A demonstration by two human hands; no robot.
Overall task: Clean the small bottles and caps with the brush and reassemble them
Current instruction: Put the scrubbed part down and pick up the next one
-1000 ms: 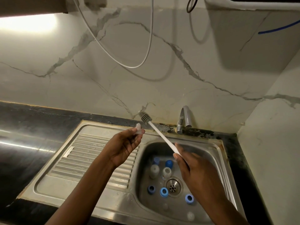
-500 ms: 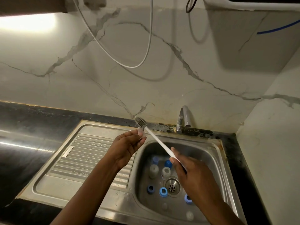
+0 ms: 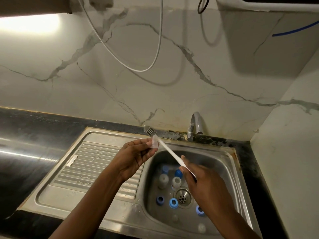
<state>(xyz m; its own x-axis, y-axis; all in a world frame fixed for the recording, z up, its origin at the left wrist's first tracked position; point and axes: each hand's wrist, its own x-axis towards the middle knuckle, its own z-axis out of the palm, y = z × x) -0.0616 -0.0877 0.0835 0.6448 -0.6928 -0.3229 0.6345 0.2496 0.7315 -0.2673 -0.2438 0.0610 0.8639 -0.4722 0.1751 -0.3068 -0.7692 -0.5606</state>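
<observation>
The sink [image 3: 110, 219] is brushed stainless steel with a dull sheen, and its draining board [image 3: 96, 163] is ribbed. The tap [image 3: 196, 125] is polished chrome. The countertop [image 3: 34, 135] is glossy black stone. The wall [image 3: 155, 49] is smooth veined marble. The brush [image 3: 170, 152] has a smooth white plastic handle and dark bristles. The small bottle [image 3: 154, 143] is translucent plastic. The caps [image 3: 173, 202] are blue plastic.

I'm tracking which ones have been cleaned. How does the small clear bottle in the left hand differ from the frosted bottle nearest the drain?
The small clear plastic bottle is pinched in the left hand, up in the air. The frosted white bottle stands untouched in the steel sink basin. The held one has the white-handled brush right beside it, while the other is upright, mouth up, away from the brush. Both are small and translucent.
</observation>
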